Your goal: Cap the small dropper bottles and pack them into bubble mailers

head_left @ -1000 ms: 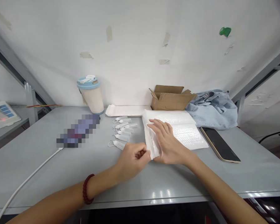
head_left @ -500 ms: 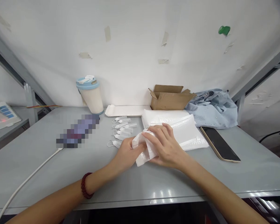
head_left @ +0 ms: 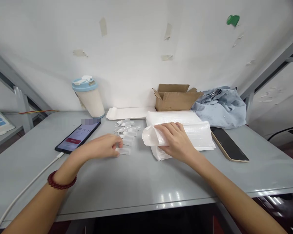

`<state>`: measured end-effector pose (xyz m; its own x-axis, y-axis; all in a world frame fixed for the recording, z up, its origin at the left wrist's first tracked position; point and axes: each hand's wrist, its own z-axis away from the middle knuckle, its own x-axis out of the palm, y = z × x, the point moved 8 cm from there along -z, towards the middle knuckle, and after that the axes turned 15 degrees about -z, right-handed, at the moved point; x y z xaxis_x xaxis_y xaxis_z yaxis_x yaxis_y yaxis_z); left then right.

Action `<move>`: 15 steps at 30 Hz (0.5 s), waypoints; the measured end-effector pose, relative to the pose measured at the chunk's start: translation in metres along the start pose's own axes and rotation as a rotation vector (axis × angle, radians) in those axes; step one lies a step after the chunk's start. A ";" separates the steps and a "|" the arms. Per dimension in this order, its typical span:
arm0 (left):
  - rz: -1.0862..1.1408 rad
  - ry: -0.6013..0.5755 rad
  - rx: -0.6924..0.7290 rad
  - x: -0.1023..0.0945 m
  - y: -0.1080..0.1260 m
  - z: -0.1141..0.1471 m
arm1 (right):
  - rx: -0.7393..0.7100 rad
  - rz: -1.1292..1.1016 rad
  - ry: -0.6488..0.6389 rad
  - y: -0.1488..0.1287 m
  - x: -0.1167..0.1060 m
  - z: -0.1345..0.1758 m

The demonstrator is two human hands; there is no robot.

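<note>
My left hand point(head_left: 104, 146) is at the small clear plastic bottles, its fingers curled with a gap between thumb and forefinger. The thumb tip meets the cap end of the nearest bottle point(head_left: 124, 151); that end is partly hidden. Several more bottles point(head_left: 130, 134) with white caps and looped ties lie just beyond. My right hand point(head_left: 177, 141) is closed round a white plastic bag point(head_left: 150, 136), which looks padded. The bag's gaping mouth faces left, toward the bottles. Under it lies a stack of similar white bags point(head_left: 200, 131).
A lit phone point(head_left: 75, 138) on a white cable lies left, a dark phone point(head_left: 228, 144) right. Along the wall stand a blue-lidded cup point(head_left: 90, 100), a flat white tray point(head_left: 130, 113), an open cardboard box point(head_left: 175, 100) and light-blue cloth point(head_left: 221, 109).
My left hand has let go of the white bag and moved left to the bottles. The right hand keeps the bag, now more rounded open. The view has shifted slightly.
</note>
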<state>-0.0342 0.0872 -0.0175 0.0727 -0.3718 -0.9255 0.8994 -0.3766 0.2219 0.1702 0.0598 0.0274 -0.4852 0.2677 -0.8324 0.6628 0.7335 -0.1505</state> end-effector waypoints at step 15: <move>0.344 0.222 0.107 -0.018 0.051 0.004 | -0.025 -0.003 -0.043 -0.009 0.009 0.001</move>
<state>0.0090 0.0714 0.0121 0.4629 -0.3036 -0.8328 0.7572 -0.3530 0.5496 0.1604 0.0553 0.0211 -0.4615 0.2386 -0.8544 0.6468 0.7497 -0.1400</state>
